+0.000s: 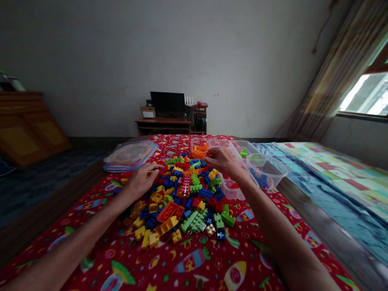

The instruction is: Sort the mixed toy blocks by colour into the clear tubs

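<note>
On a red cloth [257,246] printed with rockets, stars and moons, whose folds are few and whose surface lies mostly flat, there is a loose heap of studded plastic toy bricks [195,188] in yellow, blue, red, green and orange. The bricks are hard-edged and smooth, with a mild sheen; most are short rectangular blocks with round studs, lying at mixed angles, some on their sides. Toward the near edge of the heap, a wide orange brick [168,212] lies tilted with its hollow underside showing round recesses, and a long light-green studded piece [190,220] lies beside it to the right. The left hand [142,178] is at the heap's left side, thumb and fingers parted in a loose, unclosed posture near red bricks. The right hand [223,161] is at the far right of the heap, fingers bent, beside orange bricks [199,152] in a clear container; whether it grips a piece cannot be told. Right of that hand stands a round, clear plastic tub [281,169] with blue pieces [260,177] inside. At far left, translucent lids [130,155] with bluish rims lie stacked flat.
</note>
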A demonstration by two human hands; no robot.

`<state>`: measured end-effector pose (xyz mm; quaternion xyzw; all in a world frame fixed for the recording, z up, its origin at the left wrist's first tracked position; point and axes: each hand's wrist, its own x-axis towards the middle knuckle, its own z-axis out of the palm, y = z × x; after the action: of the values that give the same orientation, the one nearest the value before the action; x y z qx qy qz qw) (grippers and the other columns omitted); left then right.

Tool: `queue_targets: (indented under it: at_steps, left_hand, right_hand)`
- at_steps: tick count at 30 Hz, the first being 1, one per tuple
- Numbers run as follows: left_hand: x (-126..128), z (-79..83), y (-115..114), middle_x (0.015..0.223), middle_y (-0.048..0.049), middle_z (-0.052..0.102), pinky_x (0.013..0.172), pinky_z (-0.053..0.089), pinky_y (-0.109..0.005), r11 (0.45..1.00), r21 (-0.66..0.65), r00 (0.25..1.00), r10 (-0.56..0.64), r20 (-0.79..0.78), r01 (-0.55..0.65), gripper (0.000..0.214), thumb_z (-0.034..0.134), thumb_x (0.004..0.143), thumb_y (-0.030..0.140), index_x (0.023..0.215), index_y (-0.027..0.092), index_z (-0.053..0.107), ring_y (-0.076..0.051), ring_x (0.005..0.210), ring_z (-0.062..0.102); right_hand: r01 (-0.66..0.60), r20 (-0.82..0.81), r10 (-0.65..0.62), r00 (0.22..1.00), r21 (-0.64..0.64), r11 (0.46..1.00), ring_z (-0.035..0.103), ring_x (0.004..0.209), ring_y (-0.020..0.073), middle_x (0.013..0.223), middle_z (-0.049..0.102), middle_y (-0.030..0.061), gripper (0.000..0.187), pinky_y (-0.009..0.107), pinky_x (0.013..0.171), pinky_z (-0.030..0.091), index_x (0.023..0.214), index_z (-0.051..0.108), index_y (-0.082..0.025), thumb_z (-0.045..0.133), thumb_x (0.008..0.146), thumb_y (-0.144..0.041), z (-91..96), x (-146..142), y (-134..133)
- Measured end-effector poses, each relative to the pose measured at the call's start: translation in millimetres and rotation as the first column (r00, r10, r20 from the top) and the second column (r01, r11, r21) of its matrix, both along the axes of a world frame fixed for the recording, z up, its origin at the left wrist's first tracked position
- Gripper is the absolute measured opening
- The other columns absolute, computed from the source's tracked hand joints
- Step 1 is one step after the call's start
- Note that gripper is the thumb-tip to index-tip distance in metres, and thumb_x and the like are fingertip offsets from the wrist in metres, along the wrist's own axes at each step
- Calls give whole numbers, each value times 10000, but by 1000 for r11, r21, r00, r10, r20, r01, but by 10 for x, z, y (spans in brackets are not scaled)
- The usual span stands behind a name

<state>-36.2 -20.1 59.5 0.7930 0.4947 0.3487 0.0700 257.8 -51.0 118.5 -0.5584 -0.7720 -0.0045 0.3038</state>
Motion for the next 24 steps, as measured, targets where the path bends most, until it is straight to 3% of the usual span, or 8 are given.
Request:
queue_targets:
  at_steps: [7,11,15,19,24]
  left_hand:
    - [-81,-164,-136,987,-78,711,898,499,-336,972,227,997,-55,-53,66,357,382,886,377,921,195,687,-228,944,656]
    - [-109,-116,-137,990,-71,698,912,493,-336,951,307,1000,-23,-19,28,337,375,900,342,957,190,670,-219,952,648]
    - [-290,-98,-13,1058,-106,665,980,455,-370,927,368,997,72,3,-68,347,343,908,327,981,165,641,-236,1037,613]
    - [-581,-187,152,1128,-146,635,1040,399,-459,924,340,981,194,-20,-176,393,299,897,343,1041,152,611,-285,1127,561]
    - [-869,-447,339,1119,-158,664,1040,399,-496,927,107,932,361,13,-360,437,266,878,335,1069,147,611,-297,1153,567]
  right_hand:
    - [228,13,-229,973,72,971,460,545,102,607,626,38,243,251,538,259,700,717,-145,574,812,-307,-118,357,277]
    - [271,32,-272,962,40,962,462,524,102,584,628,52,260,248,523,250,672,715,-120,559,801,-284,-90,312,523]
    - [315,-9,-316,949,-45,948,447,525,103,588,624,69,243,236,510,245,711,704,-79,531,795,-227,82,163,742]
    - [174,-65,-174,983,-15,985,417,527,96,588,582,42,269,233,513,245,676,665,-106,461,820,-205,153,2,682]
    - [-149,-21,148,989,-75,986,341,515,71,538,472,-21,291,229,528,227,604,614,-131,439,830,-184,-37,-247,331]
